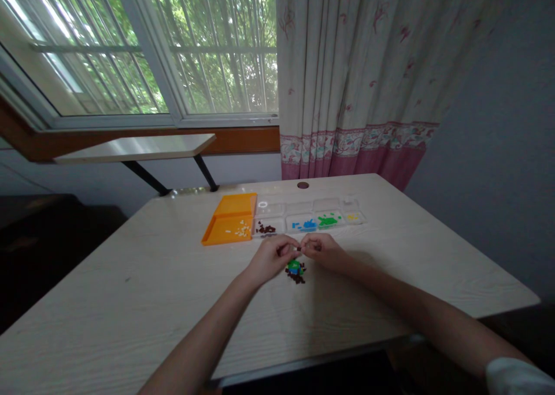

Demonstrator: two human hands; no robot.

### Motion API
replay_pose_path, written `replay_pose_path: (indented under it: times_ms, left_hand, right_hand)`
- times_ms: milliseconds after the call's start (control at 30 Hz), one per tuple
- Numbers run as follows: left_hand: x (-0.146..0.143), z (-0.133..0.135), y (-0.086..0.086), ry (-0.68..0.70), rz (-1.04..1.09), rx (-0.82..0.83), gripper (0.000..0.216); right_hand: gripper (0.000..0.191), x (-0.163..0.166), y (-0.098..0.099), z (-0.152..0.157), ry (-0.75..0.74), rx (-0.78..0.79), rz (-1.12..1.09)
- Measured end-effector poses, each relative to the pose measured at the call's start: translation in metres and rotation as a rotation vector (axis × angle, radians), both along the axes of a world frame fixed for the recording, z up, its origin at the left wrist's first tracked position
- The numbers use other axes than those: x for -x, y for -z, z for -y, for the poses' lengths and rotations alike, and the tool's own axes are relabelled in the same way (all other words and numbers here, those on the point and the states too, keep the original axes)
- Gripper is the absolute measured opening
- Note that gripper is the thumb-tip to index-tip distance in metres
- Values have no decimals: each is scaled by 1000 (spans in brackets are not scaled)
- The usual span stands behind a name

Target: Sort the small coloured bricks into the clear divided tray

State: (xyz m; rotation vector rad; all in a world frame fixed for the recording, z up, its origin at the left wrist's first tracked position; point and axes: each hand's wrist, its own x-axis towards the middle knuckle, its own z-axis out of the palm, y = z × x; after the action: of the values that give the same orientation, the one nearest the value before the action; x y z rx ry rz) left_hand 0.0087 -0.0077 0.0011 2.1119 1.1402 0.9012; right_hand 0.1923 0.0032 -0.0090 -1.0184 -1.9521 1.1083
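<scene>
Pale table, brown piece between fingers

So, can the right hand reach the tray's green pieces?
Probably yes: only the tray's low rim lies between the right hand and those green pieces, though it seems busy with a small dark piece.

**A pale wood-grain desk before us**

We see a round cable hole near the back and, far left, a raised shelf on two black legs. On the desk we find an open orange case, with clear compartmented trays just to its right. Nearer us, loose dark brown bricks lie around a green-and-blue brick cluster.
</scene>
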Motion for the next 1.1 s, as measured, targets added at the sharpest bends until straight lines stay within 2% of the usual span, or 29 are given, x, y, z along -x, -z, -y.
replay_pose_path:
  times_ms: [100,200,300,400,567,900,1100]
  left_hand:
    - [1,0,-3,-13,-10,-42,17]
    - [5,0,-9,-61,-37,-109,17]
    - [12,-2,-12,-154,-10,-161,18]
    - [18,-3,-14,-288,64,-249,19]
    - [20,-1,-19,-445,146,-373,19]
    - [19,0,-20,-439,188,-374,19]
    - [31,-15,-7,-526,95,-317,24]
  right_hand:
    - [23,0,-3,-1,-11,1,21]
    - [21,-5,-6,-1,-20,-99,144]
    - [16,-13,-11,1,-95,-249,346]
    - [19,-20,-15,2,-184,-338,458]
    - [21,-22,-19,3,-263,-344,502]
    - [20,-22,-17,3,-268,-344,519]
    - [15,-22,-15,3,-248,-346,523]
